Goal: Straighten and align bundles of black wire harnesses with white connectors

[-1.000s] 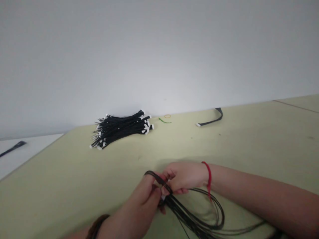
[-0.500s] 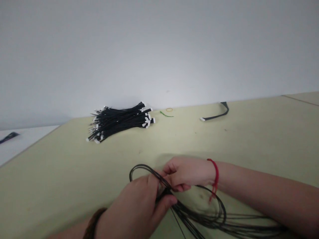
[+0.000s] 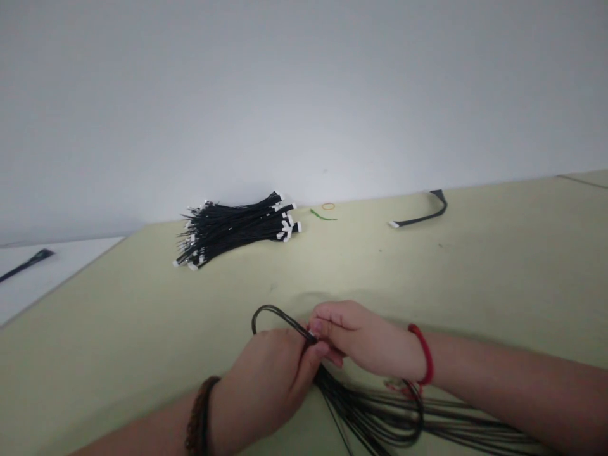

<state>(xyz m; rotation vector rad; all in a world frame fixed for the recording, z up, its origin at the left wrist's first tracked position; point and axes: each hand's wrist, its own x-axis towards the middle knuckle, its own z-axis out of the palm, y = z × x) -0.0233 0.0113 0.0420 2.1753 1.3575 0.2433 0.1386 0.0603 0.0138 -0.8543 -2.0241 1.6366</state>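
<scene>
My left hand (image 3: 266,383) is closed around a bundle of thin black wires (image 3: 370,411). A loop of the same wires rises above its knuckles, and the loose lengths trail off to the lower right, partly under my right forearm. Fingertips of my right hand (image 3: 363,335) pinch at the bundle right against the left thumb. A small white piece shows between the fingers there, perhaps a connector; most of it is hidden.
Farther back lies a pile of black cables with white connectors (image 3: 232,231). To its right are a green strip (image 3: 323,216), a yellowish ring (image 3: 328,206) and a single black cable (image 3: 422,220). Another dark cable (image 3: 28,263) rests on a white surface at far left.
My right hand has turned and closed in on the bundle beside the left thumb. The left thumb has come up against the right fingers. The view has shifted slightly.
</scene>
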